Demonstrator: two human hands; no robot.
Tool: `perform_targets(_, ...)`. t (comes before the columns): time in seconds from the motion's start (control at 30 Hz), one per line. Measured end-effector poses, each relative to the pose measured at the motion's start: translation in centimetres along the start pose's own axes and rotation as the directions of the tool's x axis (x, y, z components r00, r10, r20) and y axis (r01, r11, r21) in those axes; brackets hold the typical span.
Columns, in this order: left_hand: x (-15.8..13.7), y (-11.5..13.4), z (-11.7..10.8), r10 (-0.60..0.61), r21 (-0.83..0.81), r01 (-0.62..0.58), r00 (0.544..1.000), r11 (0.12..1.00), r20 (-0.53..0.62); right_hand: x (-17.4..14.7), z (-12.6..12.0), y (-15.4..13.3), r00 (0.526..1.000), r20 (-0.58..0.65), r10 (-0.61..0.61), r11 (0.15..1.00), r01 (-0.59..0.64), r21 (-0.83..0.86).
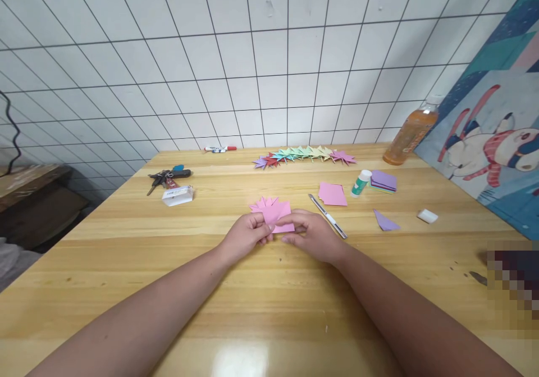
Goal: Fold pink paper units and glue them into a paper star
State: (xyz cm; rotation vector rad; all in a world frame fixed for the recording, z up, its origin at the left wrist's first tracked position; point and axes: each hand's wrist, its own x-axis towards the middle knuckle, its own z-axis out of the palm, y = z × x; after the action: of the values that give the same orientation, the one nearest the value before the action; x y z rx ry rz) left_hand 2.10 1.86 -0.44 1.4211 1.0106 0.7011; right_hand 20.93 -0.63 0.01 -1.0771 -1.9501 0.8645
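Observation:
A square of pink paper stands tilted between my hands at the middle of the table. My left hand pinches its lower left corner between thumb and fingers. At the right edge, my right hand has its index finger across the front of the sheet and other fingers behind it; its thumb sits lower, apart from the index. Pointed pink folded paper sticks out behind the square's upper left, and its lower part is hidden. Beside my right hand lies a utility knife, with a stack of pink paper squares just beyond.
Along the wall lie a marker and a row of colored folded-paper stars. Keys and a small white box sit left. Rightward are a glue stick, purple paper stack, purple triangle, eraser and bottle.

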Motion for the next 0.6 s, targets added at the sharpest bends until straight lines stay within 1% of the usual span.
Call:
perform_targets(0.07, 0.1, 0.0, -0.1, -0.007, -0.004, 0.007, 1.000, 1.000, 0.008, 0.0, -0.2, 0.0, 0.999, 0.007, -0.046, 0.997, 0.046, -0.064)
perform_targets(0.13, 0.1, -0.1, -0.2, -0.010, -0.012, 0.010, 1.000, 1.000, 0.020, 0.1, -0.4, 0.0, 0.998, -0.024, -0.063, 0.991, 0.060, -0.122)
perform_targets(0.2, 0.1, -0.1, -0.3, -0.002, -0.004, 0.002, 0.999, 1.000, 0.038, 0.1, -0.5, 0.2, 0.997, -0.038, -0.071, 0.989, 0.065, -0.137)
perform_targets(0.3, 0.0, -0.1, -0.1, 0.034, 0.060, -0.038, 0.997, 0.997, 0.071, 0.1, -0.6, 0.2, 0.995, -0.040, -0.096, 0.985, 0.089, -0.147)
perform_targets(0.37, 0.0, 0.0, 0.1, 0.083, 0.123, -0.093, 0.993, 0.988, 0.090, 0.1, -0.6, 0.2, 0.996, -0.047, -0.080, 0.987, 0.073, -0.141)
perform_targets(0.4, -0.1, 0.1, 0.2, 0.107, 0.148, -0.120, 0.990, 0.982, 0.096, 0.2, -0.5, 0.2, 0.997, -0.054, -0.053, 0.992, 0.046, -0.121)
perform_targets(0.47, -0.1, 0.1, 0.3, 0.138, 0.179, -0.154, 0.985, 0.972, 0.101, 0.2, -0.2, 0.2, 0.995, -0.087, 0.041, 0.997, -0.046, -0.054)
perform_targets(0.53, -0.1, 0.0, 0.3, 0.133, 0.185, -0.150, 0.986, 0.971, 0.099, 0.4, 0.1, 0.1, 0.976, -0.135, 0.171, 0.985, -0.166, 0.045)
perform_targets(0.6, -0.1, -0.1, 0.2, 0.113, 0.177, -0.128, 0.989, 0.976, 0.095, 0.5, 0.4, 0.1, 0.946, -0.148, 0.287, 0.952, -0.264, 0.156)
